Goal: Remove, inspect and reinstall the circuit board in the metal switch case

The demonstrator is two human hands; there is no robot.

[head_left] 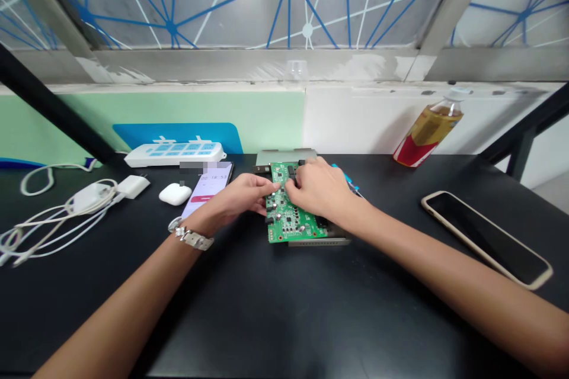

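Note:
A green circuit board [288,225] lies over a grey metal casing [320,243] in the middle of the black desk. At its left edge, my left hand [244,194] pinches the board, thumb on top and the other fingers beside and below. My right hand [317,186] is closed over the board's upper right part, with its fingers curled down and the thumb near the dark components. What lies under the right palm is hidden. Just right of that hand, a blue-handled tool [349,179] is partly covered.
A lit phone [208,189], white earbud case [175,193], power strip [175,154] and charger cables [66,213] sit on the left. To the right are a drink bottle [429,130] and a dark-screened phone [486,238]. A window wall rises behind the desk [284,308].

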